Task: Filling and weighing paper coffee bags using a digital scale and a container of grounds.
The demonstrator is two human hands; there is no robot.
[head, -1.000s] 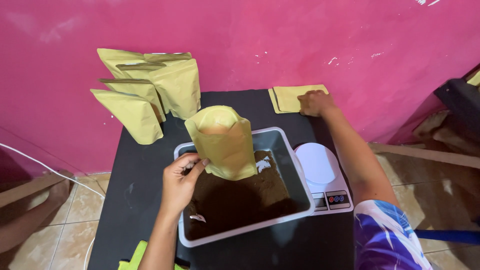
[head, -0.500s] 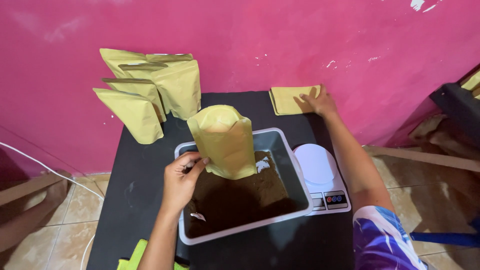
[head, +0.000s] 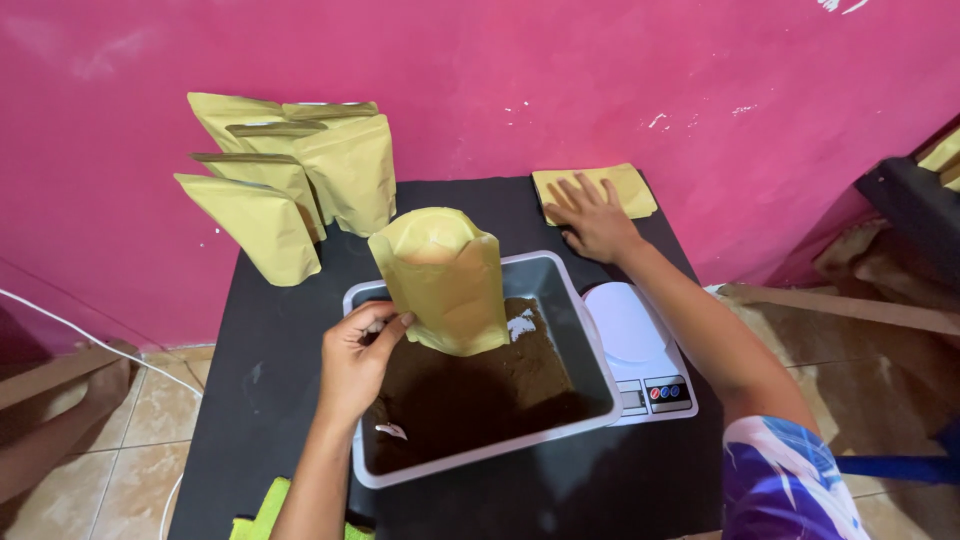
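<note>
Left hand (head: 358, 360): grips the lower edge of an open yellow paper pouch (head: 440, 280), held upright over the grey plastic tray of brown powder (head: 560, 275) at the middle of the black table (head: 280, 340).
Right hand (head: 592, 215): open, fingers spread flat on the stack of flat yellow pouches (head: 632, 188) at the table's far edge.

An open tan paper pouch (head: 440, 280) stands upright in the left hand (head: 355, 360), gripped at its lower edge. Under the right hand's (head: 595, 225) fingertips lies a flat stack of tan pouches (head: 620, 187). Far left of both hands, 5 filled tan pouches (head: 290, 180) stand clustered against the pink wall.
</note>
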